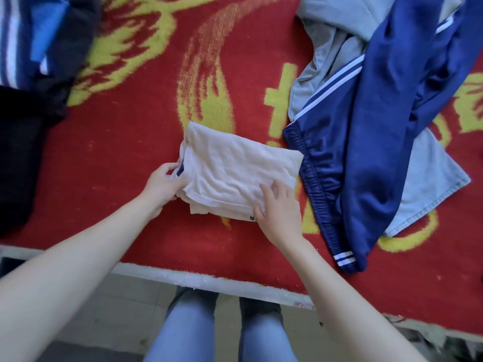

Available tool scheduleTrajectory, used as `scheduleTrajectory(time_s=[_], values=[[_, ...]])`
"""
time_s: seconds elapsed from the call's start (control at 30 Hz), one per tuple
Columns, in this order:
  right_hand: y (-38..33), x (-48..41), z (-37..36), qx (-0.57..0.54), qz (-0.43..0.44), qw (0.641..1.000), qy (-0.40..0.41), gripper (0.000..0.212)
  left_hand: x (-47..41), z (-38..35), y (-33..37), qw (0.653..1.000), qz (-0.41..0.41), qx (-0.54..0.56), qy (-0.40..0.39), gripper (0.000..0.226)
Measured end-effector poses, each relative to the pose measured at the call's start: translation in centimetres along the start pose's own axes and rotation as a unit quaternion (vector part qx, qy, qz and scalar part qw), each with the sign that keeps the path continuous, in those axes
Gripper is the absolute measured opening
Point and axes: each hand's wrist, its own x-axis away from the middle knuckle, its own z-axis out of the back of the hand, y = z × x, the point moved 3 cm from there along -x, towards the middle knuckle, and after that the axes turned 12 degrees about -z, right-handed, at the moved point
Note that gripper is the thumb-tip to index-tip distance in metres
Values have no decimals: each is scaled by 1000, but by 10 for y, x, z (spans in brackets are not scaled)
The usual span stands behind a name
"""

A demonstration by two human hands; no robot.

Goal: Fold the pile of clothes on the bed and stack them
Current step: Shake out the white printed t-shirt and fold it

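Red blanket surrounds folded white shirt; left hand grips its edge, right hand presses it flat-fingered.

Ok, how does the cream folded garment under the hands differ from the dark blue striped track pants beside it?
The cream folded garment is a compact rectangle; the dark blue white-striped track pants sprawl unfolded. The cream one lies on the red patterned blanket; the pants lie partly over a grey garment. The left hand grips the cream garment, the right hand rests flat on it; nothing touches the pants. Both rest on that blanket.
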Motion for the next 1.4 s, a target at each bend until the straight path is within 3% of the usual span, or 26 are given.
scheduleTrajectory(time_s=[0.07, 0.1, 0.13, 0.2, 0.23, 0.27, 0.3, 0.33, 0.4, 0.47, 0.57, 0.73, 0.83, 0.97, 1.07, 1.2, 1.4], values=[[11, 4, -20, 94, 40, 995, -22, 67, 1, -6, -5, 997, -15, -61, 38, 52], [16, 6, -32, 136, 50, 988, -52, 84, 6, -7, -5, 984, -44, -156, 67, 53], [21, 7, -42, 164, 54, 982, -77, 100, 11, -8, -3, 940, -119, -302, 102, 55], [26, 4, -53, 188, 58, 975, -99, 122, 21, -20, 0, 761, -366, -521, 125, 63], [27, 2, -55, 198, 63, 973, -102, 128, 26, -30, -5, 666, -472, -572, 80, 71], [28, -2, -57, 205, 73, 971, -103, 129, 28, -39, -15, 597, -528, -603, 18, 80], [29, -5, -57, 207, 82, 969, -103, 129, 27, -46, -24, 563, -543, -622, -26, 91], [30, -9, -57, 205, 90, 970, -96, 126, 24, -50, -31, 568, -506, -647, -58, 103], [34, -11, -54, 196, 107, 973, -54, 114, 16, -51, -36, 629, -392, -668, -70, 118], [39, -12, -49, 166, 123, 978, 29, 85, 11, -49, -36, 662, -339, -667, -51, 119], [43, -19, -44, 131, 155, 973, 108, 52, 3, -46, -33, 683, -351, -639, -42, 114], [36, -26, -17, 131, 200, 962, 131, 42, -8, -35, -18, 700, -385, -602, -15, 80], [34, -25, -2, 129, 203, 960, 147, 48, -7, -30, 10, 743, -367, -559, -22, 43], [21, -29, 34, 126, 246, 939, 207, 26, 8, -10, 42, 728, -386, -566, 19, 42], [-10, -35, 83, 136, 292, 921, 218, 28, 27, 18, 63, 716, -414, -556, 84, 42], [-74, -35, 151, 171, 380, 882, 219, 60, 75, 68, 87, 734, -385, -530, 179, 45], [-205, 12, 207, 196, 539, 782, 245, 69, 195, 164, 80, 754, -286, -480, 345, 46]])
